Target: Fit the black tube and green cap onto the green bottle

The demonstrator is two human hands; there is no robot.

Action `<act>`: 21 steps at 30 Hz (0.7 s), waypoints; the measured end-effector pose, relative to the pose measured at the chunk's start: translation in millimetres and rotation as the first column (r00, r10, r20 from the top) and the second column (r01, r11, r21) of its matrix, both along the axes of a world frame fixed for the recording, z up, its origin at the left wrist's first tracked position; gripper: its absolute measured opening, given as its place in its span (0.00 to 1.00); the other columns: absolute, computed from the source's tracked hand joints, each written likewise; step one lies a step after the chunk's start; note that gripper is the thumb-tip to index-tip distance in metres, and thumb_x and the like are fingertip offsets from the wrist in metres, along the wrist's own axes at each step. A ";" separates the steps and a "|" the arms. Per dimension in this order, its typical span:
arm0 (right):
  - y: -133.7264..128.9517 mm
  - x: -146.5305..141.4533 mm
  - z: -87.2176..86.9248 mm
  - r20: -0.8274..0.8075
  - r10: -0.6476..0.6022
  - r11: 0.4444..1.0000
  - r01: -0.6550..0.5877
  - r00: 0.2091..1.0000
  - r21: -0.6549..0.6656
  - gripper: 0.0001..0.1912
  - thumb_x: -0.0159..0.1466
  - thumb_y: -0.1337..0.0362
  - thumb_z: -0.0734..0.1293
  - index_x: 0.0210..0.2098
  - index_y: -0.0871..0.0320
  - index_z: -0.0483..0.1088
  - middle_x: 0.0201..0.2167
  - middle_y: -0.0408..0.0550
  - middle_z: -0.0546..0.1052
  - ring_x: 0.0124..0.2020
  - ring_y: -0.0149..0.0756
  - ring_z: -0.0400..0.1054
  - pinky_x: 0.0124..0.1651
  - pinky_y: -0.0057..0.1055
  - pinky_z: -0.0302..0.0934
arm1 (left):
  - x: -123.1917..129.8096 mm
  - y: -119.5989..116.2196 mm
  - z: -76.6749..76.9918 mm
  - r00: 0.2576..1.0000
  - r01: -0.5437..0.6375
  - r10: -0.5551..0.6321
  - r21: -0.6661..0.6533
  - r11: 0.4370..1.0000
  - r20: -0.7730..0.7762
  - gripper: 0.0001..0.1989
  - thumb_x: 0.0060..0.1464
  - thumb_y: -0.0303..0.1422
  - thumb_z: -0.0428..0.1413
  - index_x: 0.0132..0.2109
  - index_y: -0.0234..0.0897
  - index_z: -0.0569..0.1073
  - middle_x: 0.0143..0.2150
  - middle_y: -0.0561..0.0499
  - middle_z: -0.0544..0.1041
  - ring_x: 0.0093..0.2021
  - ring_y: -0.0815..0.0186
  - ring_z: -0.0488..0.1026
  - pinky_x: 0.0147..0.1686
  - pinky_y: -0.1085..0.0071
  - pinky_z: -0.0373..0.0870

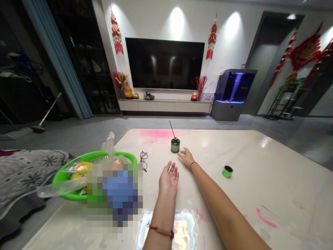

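Observation:
My left hand [169, 177] is held above the table, palm turned up, fingers loosely bent and apart, with nothing in it. My right hand [186, 158] reaches forward beside it, fingers stretched out. Just ahead of the right fingertips stands a dark green glass diffuser bottle [175, 146] with one thin black stick [172, 128] leaning out of its neck. No contact with the bottle can be seen. Under my left forearm lies a shallow clear tray [194, 225] with pale, bright contents, partly hidden by the arm. To the right sits a small green ring-shaped lid [227, 171].
A green basket [132, 158] with wrapped packets and plastic bags stands at the left, partly blurred out. Eyeglasses [143, 161] lie beside it. Pink stains mark the pale table [249, 152]. Beyond are a TV cabinet [163, 106] and a fish tank [235, 86].

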State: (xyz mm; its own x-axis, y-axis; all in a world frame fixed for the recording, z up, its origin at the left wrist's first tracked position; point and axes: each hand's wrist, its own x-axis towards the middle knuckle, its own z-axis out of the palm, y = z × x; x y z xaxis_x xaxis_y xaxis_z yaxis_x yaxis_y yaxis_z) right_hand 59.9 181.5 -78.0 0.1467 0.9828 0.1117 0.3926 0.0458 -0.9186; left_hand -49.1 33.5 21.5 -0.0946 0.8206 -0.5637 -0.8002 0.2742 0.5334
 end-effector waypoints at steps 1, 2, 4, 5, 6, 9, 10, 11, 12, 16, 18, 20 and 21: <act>-6.4 1.1 0.2 -0.044 0.008 1.000 -0.008 0.999 -0.013 0.35 0.54 0.61 0.65 0.58 0.63 0.51 0.46 0.55 0.72 0.47 0.35 0.67 0.52 0.32 0.57 | 0.0 0.8 -2.6 0.999 0.009 -0.008 0.010 1.000 -0.050 0.07 0.49 0.26 0.48 0.36 0.36 0.69 0.23 0.57 0.67 0.21 0.80 0.65 0.29 0.81 0.63; -14.2 3.0 0.4 -0.086 0.019 0.999 -0.021 0.996 -0.025 0.35 0.56 0.61 0.64 0.59 0.65 0.48 0.45 0.56 0.73 0.46 0.34 0.68 0.50 0.31 0.58 | 0.0 1.6 -5.4 0.992 0.030 -0.027 0.025 0.999 -0.122 0.07 0.49 0.26 0.48 0.36 0.35 0.69 0.20 0.59 0.63 0.18 0.80 0.62 0.28 0.81 0.63; -33.4 9.5 1.0 -0.156 0.053 0.997 -0.060 0.986 -0.041 0.35 0.58 0.62 0.62 0.60 0.67 0.45 0.40 0.55 0.75 0.42 0.33 0.70 0.48 0.30 0.60 | -0.1 3.7 -11.5 0.983 0.045 -0.039 0.029 0.999 -0.177 0.06 0.48 0.26 0.48 0.34 0.34 0.69 0.17 0.62 0.57 0.15 0.80 0.58 0.26 0.80 0.62; -44.2 14.2 1.4 -0.181 0.070 0.996 -0.079 0.981 -0.047 0.35 0.58 0.62 0.61 0.60 0.68 0.44 0.36 0.53 0.76 0.40 0.33 0.71 0.47 0.29 0.61 | -0.1 5.1 -14.5 0.978 0.048 -0.040 0.032 0.998 -0.207 0.06 0.48 0.27 0.48 0.34 0.33 0.68 0.16 0.62 0.56 0.14 0.80 0.57 0.25 0.80 0.62; -55.4 19.4 1.8 -0.215 0.087 0.993 -0.101 0.973 -0.055 0.35 0.58 0.62 0.61 0.60 0.71 0.43 0.32 0.51 0.76 0.37 0.33 0.71 0.46 0.29 0.61 | -0.3 6.8 -17.3 0.970 0.049 -0.039 0.036 0.998 -0.240 0.07 0.49 0.27 0.47 0.35 0.32 0.69 0.16 0.63 0.55 0.14 0.80 0.55 0.25 0.80 0.61; -86.2 35.6 2.6 -0.376 0.147 0.981 -0.183 0.915 -0.060 0.38 0.57 0.64 0.62 0.60 0.73 0.42 0.23 0.44 0.73 0.30 0.32 0.69 0.44 0.30 0.61 | -2.3 13.3 -23.8 0.927 0.049 -0.019 0.069 0.996 -0.376 0.11 0.48 0.28 0.48 0.39 0.30 0.70 0.16 0.63 0.55 0.14 0.79 0.54 0.24 0.79 0.60; -94.3 39.9 2.8 -0.382 0.166 0.978 -0.201 0.909 -0.052 0.37 0.57 0.64 0.61 0.60 0.72 0.42 0.22 0.42 0.71 0.29 0.31 0.68 0.43 0.30 0.60 | -3.6 15.5 -25.2 0.903 0.048 -0.009 0.082 0.995 -0.429 0.13 0.47 0.27 0.49 0.41 0.29 0.70 0.16 0.62 0.56 0.15 0.79 0.55 0.24 0.79 0.59; -100.9 43.4 3.1 -0.370 0.188 0.975 -0.219 0.910 -0.043 0.37 0.57 0.64 0.60 0.60 0.71 0.41 0.21 0.40 0.70 0.28 0.31 0.67 0.41 0.30 0.60 | -5.3 17.3 -26.3 0.875 0.047 0.005 0.095 0.994 -0.484 0.17 0.47 0.26 0.49 0.46 0.29 0.69 0.16 0.62 0.57 0.15 0.78 0.55 0.23 0.78 0.58; -106.0 46.1 3.8 -0.330 0.211 0.971 -0.236 0.920 -0.039 0.38 0.57 0.65 0.60 0.61 0.71 0.38 0.20 0.38 0.68 0.26 0.31 0.66 0.39 0.30 0.61 | -7.1 18.8 -27.2 0.845 0.042 0.023 0.109 0.993 -0.534 0.21 0.46 0.25 0.49 0.51 0.30 0.66 0.17 0.62 0.59 0.16 0.77 0.55 0.23 0.78 0.57; -116.6 52.7 16.2 0.221 0.242 0.967 -0.255 0.945 0.029 0.42 0.57 0.72 0.56 0.62 0.62 0.23 0.22 0.39 0.67 0.24 0.32 0.65 0.32 0.28 0.59 | -11.0 19.1 -30.5 0.233 0.235 0.072 0.128 0.964 -0.970 0.34 0.50 0.27 0.49 0.63 0.42 0.47 0.21 0.58 0.66 0.20 0.73 0.62 0.23 0.77 0.53; -119.4 56.7 30.4 0.646 0.156 0.956 -0.278 0.747 0.092 0.41 0.57 0.76 0.55 0.63 0.55 0.29 0.27 0.44 0.70 0.27 0.34 0.66 0.32 0.29 0.58 | -8.1 17.4 -33.1 -0.236 0.354 0.056 -0.032 0.935 -0.970 0.35 0.53 0.28 0.47 0.64 0.42 0.39 0.25 0.54 0.70 0.23 0.70 0.66 0.24 0.75 0.53; -121.9 61.3 47.5 0.875 0.011 0.967 -0.226 0.484 0.114 0.41 0.55 0.80 0.54 0.63 0.53 0.32 0.30 0.48 0.71 0.28 0.36 0.66 0.31 0.30 0.58 | -2.0 16.0 -36.5 -0.507 0.402 0.050 -0.185 0.897 -0.861 0.35 0.54 0.27 0.45 0.64 0.41 0.36 0.29 0.50 0.73 0.27 0.68 0.69 0.26 0.74 0.55; -122.9 63.5 55.7 0.918 -0.031 0.973 -0.198 0.395 0.118 0.42 0.55 0.80 0.54 0.63 0.55 0.30 0.31 0.49 0.71 0.28 0.37 0.67 0.30 0.30 0.58 | 1.5 15.5 -38.3 -0.581 0.415 0.055 -0.237 0.878 -0.812 0.35 0.55 0.26 0.44 0.64 0.41 0.34 0.31 0.49 0.74 0.30 0.67 0.70 0.27 0.74 0.56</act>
State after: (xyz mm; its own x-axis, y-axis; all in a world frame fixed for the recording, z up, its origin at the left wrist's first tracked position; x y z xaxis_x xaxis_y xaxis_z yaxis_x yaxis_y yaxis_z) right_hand 123.4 58.6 -22.2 -0.2363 0.9263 0.2934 0.9702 0.2418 0.0181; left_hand -47.6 49.1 -16.8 0.0012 0.9832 0.1826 0.9522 -0.0569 0.3000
